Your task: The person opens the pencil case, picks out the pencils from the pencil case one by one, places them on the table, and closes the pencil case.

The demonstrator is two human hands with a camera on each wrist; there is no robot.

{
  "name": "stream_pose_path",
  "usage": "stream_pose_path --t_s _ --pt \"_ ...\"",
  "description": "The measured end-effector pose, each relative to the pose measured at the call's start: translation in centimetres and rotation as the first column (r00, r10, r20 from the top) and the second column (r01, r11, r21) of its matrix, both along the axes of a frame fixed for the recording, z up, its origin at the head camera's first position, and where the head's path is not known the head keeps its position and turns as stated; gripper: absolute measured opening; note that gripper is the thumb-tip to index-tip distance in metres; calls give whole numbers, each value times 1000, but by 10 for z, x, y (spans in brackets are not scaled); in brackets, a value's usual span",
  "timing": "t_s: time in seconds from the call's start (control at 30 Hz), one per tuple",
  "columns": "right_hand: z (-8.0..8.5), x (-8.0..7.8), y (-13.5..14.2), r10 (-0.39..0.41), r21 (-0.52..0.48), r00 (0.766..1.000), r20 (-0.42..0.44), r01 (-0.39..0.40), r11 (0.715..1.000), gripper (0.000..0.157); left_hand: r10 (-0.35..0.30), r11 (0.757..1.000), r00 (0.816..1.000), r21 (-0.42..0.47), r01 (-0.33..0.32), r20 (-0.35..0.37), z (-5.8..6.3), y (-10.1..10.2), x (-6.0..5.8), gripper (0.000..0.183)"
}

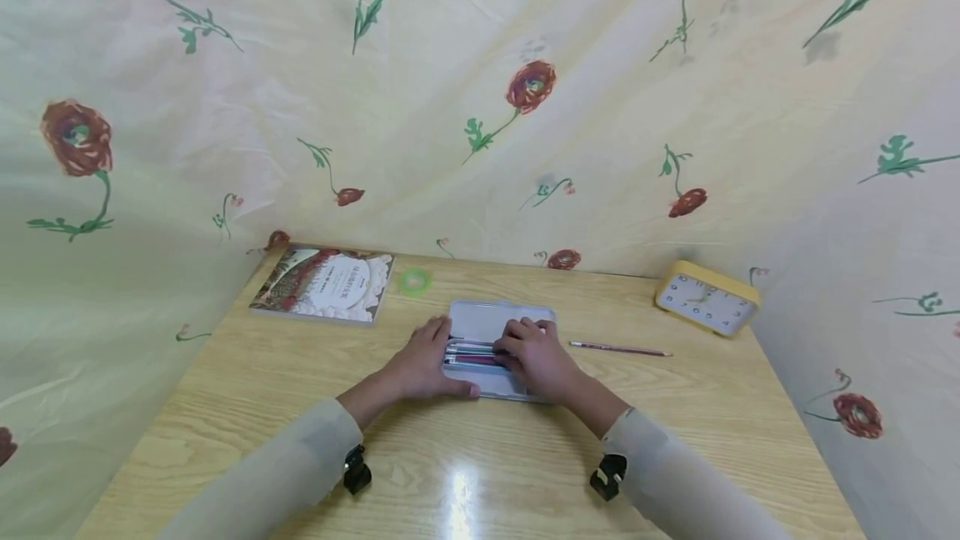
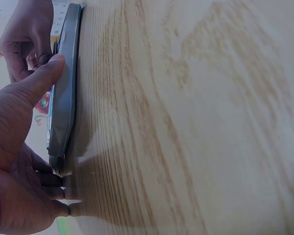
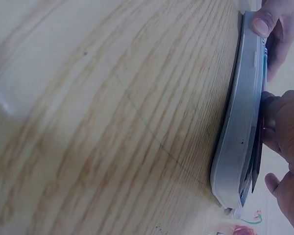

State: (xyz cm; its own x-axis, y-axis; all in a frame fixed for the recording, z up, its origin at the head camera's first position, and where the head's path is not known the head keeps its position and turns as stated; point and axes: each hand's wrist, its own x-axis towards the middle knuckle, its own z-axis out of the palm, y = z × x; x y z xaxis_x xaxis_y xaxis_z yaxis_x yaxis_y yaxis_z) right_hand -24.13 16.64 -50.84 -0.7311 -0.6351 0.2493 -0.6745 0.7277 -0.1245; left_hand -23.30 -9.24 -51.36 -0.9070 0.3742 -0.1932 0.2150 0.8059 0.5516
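Hands [image 1: 422, 363] on pencil case [image 1: 480, 321], left [image 2: 10, 132] spread, right [image 1: 542, 361] perhaps pinching pencil [image 3: 257, 156]

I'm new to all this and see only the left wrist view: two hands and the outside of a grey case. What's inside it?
Observer: Pencils lie in the case, its lid folded back.

Visitor: Anything on the table to its right?

Observer: Yes, a lone pencil lies there.

Visitor: And beyond the left hand, towards the far left corner?

Observer: A booklet with a picture cover lies flat there.
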Motion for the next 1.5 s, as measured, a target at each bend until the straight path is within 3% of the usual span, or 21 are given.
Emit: stream_pose_path --t_s 0.37,0.8,1.0,1.5 --pt "-3 -2 0 15 53 998 -60 -12 999 11 -7 1000 1000 -4 7 -16 -1 1 -1 141" --pt "4 2 -7 35 173 991 -132 -12 985 14 -11 1000 1000 -15 11 -8 0 0 -2 141" --pt "0 1 -7 45 168 984 -175 -15 986 13 -14 1000 1000 -14 14 -5 -1 0 -2 141" --pt "0 1 -10 18 140 986 -166 6 990 12 -4 1000 1000 -13 4 6 2 0 -1 141"
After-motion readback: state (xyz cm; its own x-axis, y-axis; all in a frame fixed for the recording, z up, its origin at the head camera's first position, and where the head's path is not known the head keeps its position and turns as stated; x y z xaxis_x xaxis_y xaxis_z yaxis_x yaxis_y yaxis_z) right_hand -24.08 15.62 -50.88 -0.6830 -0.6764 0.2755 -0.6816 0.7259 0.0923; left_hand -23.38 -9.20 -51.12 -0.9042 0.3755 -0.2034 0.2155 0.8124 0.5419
